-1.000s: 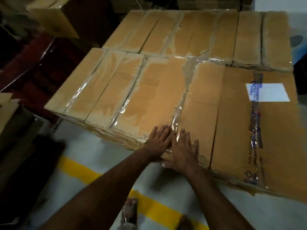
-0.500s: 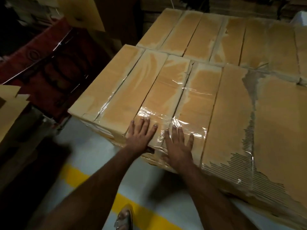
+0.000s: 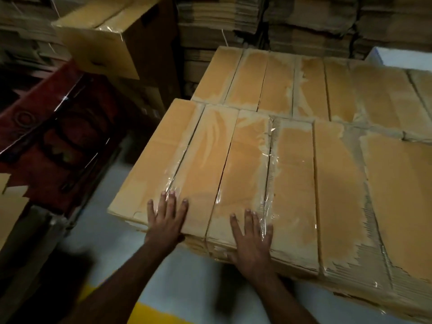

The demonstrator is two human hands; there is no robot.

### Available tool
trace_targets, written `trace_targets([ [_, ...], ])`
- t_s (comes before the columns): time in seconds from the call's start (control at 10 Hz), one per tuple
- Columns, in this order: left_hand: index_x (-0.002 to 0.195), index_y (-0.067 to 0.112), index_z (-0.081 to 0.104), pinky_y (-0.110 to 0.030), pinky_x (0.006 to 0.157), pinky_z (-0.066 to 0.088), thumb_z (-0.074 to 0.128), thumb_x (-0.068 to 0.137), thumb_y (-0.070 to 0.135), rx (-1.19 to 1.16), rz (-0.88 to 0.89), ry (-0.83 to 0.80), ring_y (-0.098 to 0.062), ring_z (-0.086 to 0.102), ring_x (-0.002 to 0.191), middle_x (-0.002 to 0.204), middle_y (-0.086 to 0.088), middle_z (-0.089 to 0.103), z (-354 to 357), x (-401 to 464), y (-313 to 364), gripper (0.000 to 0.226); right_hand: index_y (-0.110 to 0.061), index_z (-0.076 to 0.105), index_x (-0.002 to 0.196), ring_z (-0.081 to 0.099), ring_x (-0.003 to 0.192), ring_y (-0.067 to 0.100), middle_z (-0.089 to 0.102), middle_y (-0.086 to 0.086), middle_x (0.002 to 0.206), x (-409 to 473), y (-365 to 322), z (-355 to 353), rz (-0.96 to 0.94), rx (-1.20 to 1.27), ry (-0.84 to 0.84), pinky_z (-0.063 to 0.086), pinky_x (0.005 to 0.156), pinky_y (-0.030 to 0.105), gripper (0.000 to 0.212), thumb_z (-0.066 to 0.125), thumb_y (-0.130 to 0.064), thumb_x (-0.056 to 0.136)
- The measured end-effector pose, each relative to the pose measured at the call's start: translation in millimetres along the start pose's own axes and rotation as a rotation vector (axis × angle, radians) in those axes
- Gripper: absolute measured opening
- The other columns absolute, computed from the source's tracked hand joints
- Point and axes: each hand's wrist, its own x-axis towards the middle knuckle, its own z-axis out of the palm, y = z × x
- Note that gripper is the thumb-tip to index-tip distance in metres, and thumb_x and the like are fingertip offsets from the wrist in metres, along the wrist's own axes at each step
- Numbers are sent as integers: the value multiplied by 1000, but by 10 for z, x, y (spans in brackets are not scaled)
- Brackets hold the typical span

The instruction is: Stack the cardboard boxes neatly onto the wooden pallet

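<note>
A stack of flattened cardboard boxes [image 3: 292, 183] with torn clear tape on top fills the middle and right of the view. A second row of flat boxes [image 3: 304, 87] lies behind it. My left hand [image 3: 167, 219] rests flat on the near left edge of the top layer, fingers spread. My right hand [image 3: 252, 239] lies flat on the near edge a little further right, fingers straight over a strip of tape. Neither hand grips anything. The wooden pallet is hidden under the boxes.
An assembled brown box [image 3: 112, 36] stands at the back left. Red printed cardboard [image 3: 53, 141] leans at the left. Tall piles of flat cardboard [image 3: 304, 19] line the back. A yellow line [image 3: 149, 314] crosses the grey floor [image 3: 191, 281] near my feet.
Both hands have slid leftward along the near edge of the top layer and moved further apart. The view has shifted left and up, showing the back wall of cardboard piles.
</note>
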Motion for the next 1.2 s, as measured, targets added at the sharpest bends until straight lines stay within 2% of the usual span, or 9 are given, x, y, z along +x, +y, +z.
trace_targets([
  [0.1, 152, 17, 34, -73, 101, 32, 97, 29, 55, -82, 43, -43, -50, 46, 133, 151, -29, 40, 93, 106, -38, 143, -25, 36, 148, 44, 137, 40, 38, 20, 154, 47, 11, 59, 22, 22, 20, 25, 102, 72, 129, 91, -61, 37],
  [0.2, 152, 21, 33, -70, 98, 39, 98, 31, 51, -163, 52, -54, -48, 49, 132, 151, -27, 42, 112, 131, 3, 140, -25, 43, 147, 46, 136, 40, 41, 20, 153, 47, 11, 68, 20, 21, -2, 26, 101, 71, 123, 91, -60, 39],
  [0.4, 153, 22, 22, -70, 99, 39, 98, 35, 51, -184, 44, -104, -48, 46, 135, 153, -27, 39, 15, 110, -16, 143, -26, 23, 155, 30, 145, 41, 21, 19, 161, 54, -18, -29, 68, -55, -90, 21, 105, 72, 124, 85, -63, 54],
  [0.5, 156, 17, -8, -72, 112, 16, 82, 72, 53, -178, 32, -106, -51, 11, 149, 162, -28, -6, -174, -9, 46, 128, -27, -14, 155, -15, 150, 36, -26, 14, 158, -45, -8, -168, 47, -112, -81, -1, 111, 70, 107, 60, -62, 85],
  [0.6, 159, 17, -6, -71, 114, 11, 73, 80, 55, -193, 47, -94, -48, 3, 151, 162, -26, -13, -201, -147, 139, 117, -28, -18, 153, -20, 147, 32, -31, 14, 153, -218, 24, -217, 137, -125, -65, -1, 112, 70, 104, 56, -61, 88],
  [0.7, 149, 14, 32, -75, 93, 42, 92, 44, 58, -195, 132, -120, -52, 47, 132, 152, -28, 40, -103, -212, 335, 129, -30, 13, 157, 15, 150, 39, -3, 17, 161, -392, 116, -184, 280, -123, 3, 15, 108, 73, 93, 63, -60, 84],
  [0.8, 153, 11, 15, -78, 102, 25, 85, 57, 59, -182, 146, -61, -55, 32, 140, 159, -28, 25, -20, -169, 666, 128, -34, 25, 155, 21, 148, 40, 20, 19, 162, -507, 227, 8, 398, -64, -2, 17, 104, 77, 82, 65, -55, 86],
  [1.0, 155, 14, -21, -72, 113, -1, 54, 95, 48, -183, 82, -56, -48, -14, 150, 156, -18, -31, -27, -184, 843, 101, -38, -11, 155, -16, 150, 37, -18, 14, 164, -540, 367, 50, 369, 12, -13, 0, 110, 74, 72, 33, -55, 101],
  [1.2, 154, 12, -23, -58, 121, -3, 51, 97, 48, -261, 238, -154, -40, -17, 151, 161, -19, -27, -391, -450, 1036, 100, -33, -22, 153, -27, 147, 35, -32, 12, 159, -778, 393, -289, 268, 107, -134, -6, 112, 71, 92, 45, -59, 96],
])
